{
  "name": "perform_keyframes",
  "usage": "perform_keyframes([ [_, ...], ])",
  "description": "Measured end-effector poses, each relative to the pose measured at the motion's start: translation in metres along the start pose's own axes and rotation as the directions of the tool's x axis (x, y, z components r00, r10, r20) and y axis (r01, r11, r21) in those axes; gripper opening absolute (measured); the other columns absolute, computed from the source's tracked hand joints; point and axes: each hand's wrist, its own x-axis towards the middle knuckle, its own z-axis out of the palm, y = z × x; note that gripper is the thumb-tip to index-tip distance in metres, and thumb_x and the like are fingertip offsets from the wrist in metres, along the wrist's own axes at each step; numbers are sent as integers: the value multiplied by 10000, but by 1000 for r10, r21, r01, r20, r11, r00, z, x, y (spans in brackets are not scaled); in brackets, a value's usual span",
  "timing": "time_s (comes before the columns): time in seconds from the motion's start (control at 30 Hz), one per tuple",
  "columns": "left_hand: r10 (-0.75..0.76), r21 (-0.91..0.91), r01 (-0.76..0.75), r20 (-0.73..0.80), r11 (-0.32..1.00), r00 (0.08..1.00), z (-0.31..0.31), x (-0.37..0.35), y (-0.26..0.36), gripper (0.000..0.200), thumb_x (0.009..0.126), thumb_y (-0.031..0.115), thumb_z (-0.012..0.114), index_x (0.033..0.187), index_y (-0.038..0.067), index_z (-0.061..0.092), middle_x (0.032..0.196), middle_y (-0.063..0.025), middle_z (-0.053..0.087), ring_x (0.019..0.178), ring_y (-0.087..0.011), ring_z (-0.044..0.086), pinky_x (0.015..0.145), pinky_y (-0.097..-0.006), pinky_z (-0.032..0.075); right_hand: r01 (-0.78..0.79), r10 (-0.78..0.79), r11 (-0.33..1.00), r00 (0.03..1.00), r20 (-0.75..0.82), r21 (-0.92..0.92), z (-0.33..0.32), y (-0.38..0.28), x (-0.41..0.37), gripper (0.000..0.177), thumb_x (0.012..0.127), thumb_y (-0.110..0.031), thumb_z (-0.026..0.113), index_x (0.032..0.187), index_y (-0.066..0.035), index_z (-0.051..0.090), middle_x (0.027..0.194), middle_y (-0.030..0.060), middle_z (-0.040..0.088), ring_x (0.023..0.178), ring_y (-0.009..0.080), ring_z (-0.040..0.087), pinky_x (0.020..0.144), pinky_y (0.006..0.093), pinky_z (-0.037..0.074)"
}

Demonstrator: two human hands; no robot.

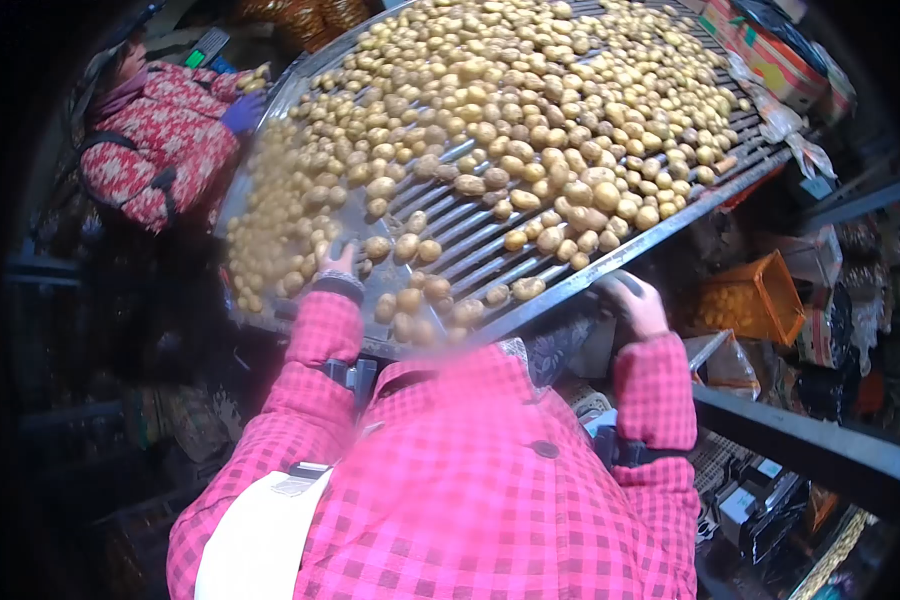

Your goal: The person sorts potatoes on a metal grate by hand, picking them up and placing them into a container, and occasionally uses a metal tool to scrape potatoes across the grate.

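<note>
A large heap of potatoes (560,90) lies on a slatted metal sorting table (470,225) in front of me. My left hand (340,262) reaches over the table's near left part, fingers stretched out among loose potatoes and partly blurred. Several potatoes (407,247) lie just to its right, and others (410,310) sit near the front edge by my wrist. Outside the table's raised metal rim (610,262), my right hand (638,303) is close to the edge, its fingers extended toward it and partly in shadow. No potato shows in that hand.
At the far left, a person (160,150) in a red patterned jacket has a purple-gloved hand (242,112) at the table's side. To the right are an orange crate (750,298), a metal beam (810,435) and plastic bags. A colourful carton (770,60) stands beyond the far right corner.
</note>
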Motion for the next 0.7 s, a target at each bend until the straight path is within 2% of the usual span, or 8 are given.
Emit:
perform_keyframes([
  [0.1, 354, 438, -452, 288, 777, 890, 29, -29, 10, 240, 834, 107, 561, 1067, 56, 580, 935, -87, 622, 891, -218, 602, 775, -321, 491, -9, -32, 986, 970, 239, 165, 92, -27, 34, 259, 837, -175, 597, 1030, -2, 617, 889, 62, 648, 798, 130, 609, 690, 238, 481],
  [0.17, 415, 622, -662, 518, 418, 748, 56, -43, 10, 345, 786, 85, 581, 1129, 70, 546, 1065, -130, 578, 1040, -286, 538, 899, -341, 431, 52, -19, 992, 963, 270, -116, 123, 20, 64, 279, 840, -187, 580, 1049, -7, 618, 936, 50, 645, 835, 125, 597, 727, 243, 472],
  [0.27, 172, 728, -643, 620, 236, 765, 85, -44, 9, 474, 738, 72, 599, 1198, 101, 490, 1133, -175, 513, 1093, -352, 482, 917, -374, 416, 54, 11, 986, 921, 389, -156, 133, 22, 62, 297, 842, -189, 574, 1079, -11, 602, 987, 55, 641, 865, 118, 592, 745, 237, 470],
  [0.3, 118, 741, -627, 619, 239, 777, 91, -36, 9, 511, 724, 73, 607, 1216, 105, 471, 1120, -177, 513, 1089, -362, 480, 917, -377, 417, -151, 120, 988, 901, 417, 42, 126, 34, 72, 324, 861, -185, 558, 1135, -11, 559, 1014, 87, 627, 885, 155, 595, 768, 271, 485],
  [0.4, 85, 726, -566, 584, 391, 807, 102, -47, 19, 571, 716, 188, 672, 1241, 111, 460, 1174, -180, 503, 1106, -335, 487, 931, -368, 408, -301, 134, 836, 923, 361, 459, 122, 26, 65, 378, 904, -175, 498, 1238, -5, 444, 1137, 161, 546, 952, 260, 585, 784, 365, 507],
  [0.5, 183, 637, -492, 488, 593, 853, 92, -44, 22, 630, 688, 286, 717, 1246, 129, 471, 1212, -186, 491, 1098, -344, 487, 940, -383, 398, -301, 102, 831, 910, 403, 468, 121, 31, 72, 406, 899, -163, 504, 1253, 14, 411, 1152, 174, 525, 978, 260, 580, 803, 358, 496],
  [0.6, 309, 866, -497, 459, 52, 833, 78, -37, 30, 486, 665, 230, 707, 1121, 144, 564, 1139, -147, 526, 1053, -326, 475, 904, -405, 402, -300, 124, 859, 907, 402, 414, 122, 25, 69, 409, 897, -161, 507, 1252, 18, 411, 1170, 179, 516, 987, 266, 580, 809, 348, 493],
  [0.7, 164, 864, -504, 495, 18, 853, 64, -16, 11, 414, 689, 217, 683, 1083, 144, 581, 1131, -135, 529, 1056, -324, 470, 901, -395, 406, -326, 142, 848, 900, 413, 417, 122, 26, 72, 414, 889, -154, 521, 1248, 20, 412, 1174, 183, 514, 998, 272, 578, 804, 345, 494],
])
